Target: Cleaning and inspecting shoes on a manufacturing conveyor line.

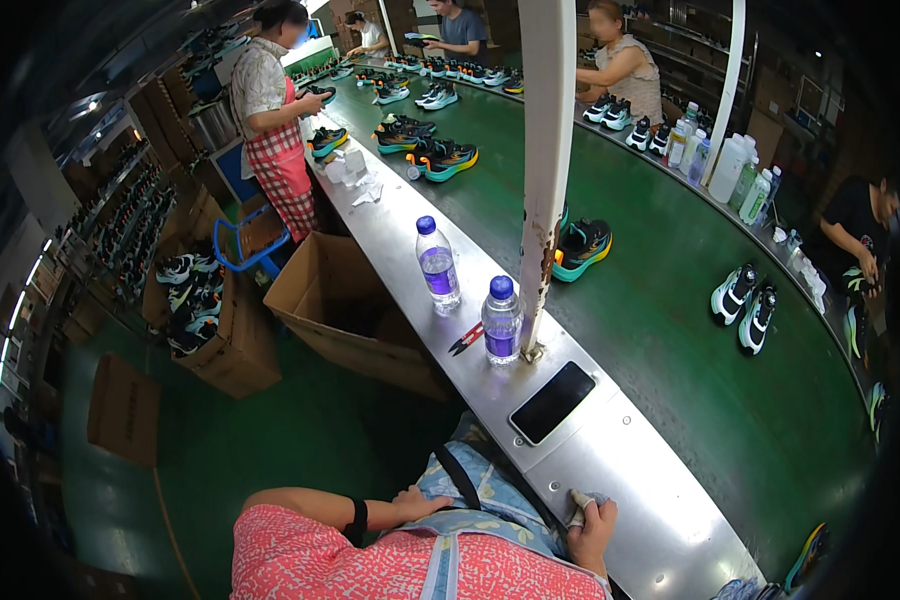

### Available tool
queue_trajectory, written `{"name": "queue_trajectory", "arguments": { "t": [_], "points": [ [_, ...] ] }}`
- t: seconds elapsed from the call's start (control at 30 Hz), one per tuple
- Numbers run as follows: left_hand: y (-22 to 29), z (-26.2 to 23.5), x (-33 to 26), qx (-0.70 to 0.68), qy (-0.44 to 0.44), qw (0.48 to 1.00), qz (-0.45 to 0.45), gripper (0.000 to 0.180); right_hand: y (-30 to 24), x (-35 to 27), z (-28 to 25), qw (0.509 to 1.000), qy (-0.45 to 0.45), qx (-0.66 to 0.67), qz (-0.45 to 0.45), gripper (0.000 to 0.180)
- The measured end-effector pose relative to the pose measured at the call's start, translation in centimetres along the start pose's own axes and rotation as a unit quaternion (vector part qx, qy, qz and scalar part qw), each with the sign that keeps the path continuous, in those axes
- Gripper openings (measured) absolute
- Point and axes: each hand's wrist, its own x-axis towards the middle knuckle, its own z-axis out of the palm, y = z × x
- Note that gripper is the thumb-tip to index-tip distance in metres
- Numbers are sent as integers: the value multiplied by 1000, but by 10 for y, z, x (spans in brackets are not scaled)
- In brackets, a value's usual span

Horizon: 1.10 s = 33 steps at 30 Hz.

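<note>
My right hand [592,532] is closed at the near edge of the metal counter [660,490]. A small crumpled greyish rag [580,505] pokes out of its fingers. Against the blue flowered apron [490,490] on my lap rests my left hand [417,504], fingers loosely stretched, holding nothing visible. Ahead of the right hand, a black-screened smartphone [553,402] lies face up on the metal. Beyond it stand two capped water bottles with purple labels, a nearer one [502,325] and a farther one [438,268]. Red-handled snips [467,338] lie beside them.
A white post [547,150] rises from the counter. Past it, a green conveyor belt [660,300] carries black sneakers [582,248] and other shoes. An open cardboard box [345,325] stands left of the counter. Several co-workers stand or sit around the belt, one in a checked apron [282,180].
</note>
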Motion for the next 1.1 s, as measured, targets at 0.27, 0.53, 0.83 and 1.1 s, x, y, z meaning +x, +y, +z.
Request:
{"name": "queue_trajectory", "arguments": {
  "t": [0.27,0.53,0.83,1.1],
  "points": [
    [2,-1,-9,4,12,1000,3,118,-2,-2,-2,1000,0,-1,-2,32],
    [-2,-1,-6,0,8,1000,5,118,-1,-2,0,1000,-1,-8,-2,31],
    [-5,-1,-1,10,2,1000,11,120,2,-4,1,1000,-6,-6,10,35],
    [-7,0,3,15,4,1000,10,120,-1,-3,1,1000,-3,-7,13,35]
  ]
}}
